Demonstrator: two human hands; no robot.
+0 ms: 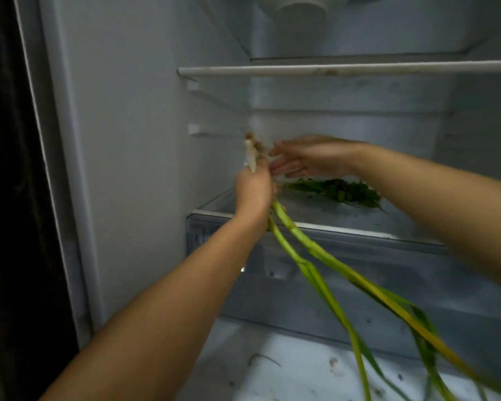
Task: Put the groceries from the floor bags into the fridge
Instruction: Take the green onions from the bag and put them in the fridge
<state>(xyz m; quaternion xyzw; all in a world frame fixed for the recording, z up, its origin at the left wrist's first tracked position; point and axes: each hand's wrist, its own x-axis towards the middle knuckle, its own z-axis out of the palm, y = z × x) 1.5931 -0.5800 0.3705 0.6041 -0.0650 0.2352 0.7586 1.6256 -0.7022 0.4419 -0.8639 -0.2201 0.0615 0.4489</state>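
My left hand (253,191) grips a bunch of spring onions (307,247) near their white root ends, which point up toward the fridge's left wall. The long green leaves trail down to the lower right, out past the shelf edge. My right hand (307,157) reaches in from the right with straight fingers, its fingertips at the rooty white ends just above my left hand. A bundle of dark green leafy herbs (339,191) lies on the glass shelf (344,227) behind both hands.
The open fridge has a white-edged upper shelf (330,69) above the hands and a translucent drawer (388,285) below the glass shelf. The fridge's left inner wall (142,140) is close beside my left hand. Speckled flooring (272,371) shows at the bottom.
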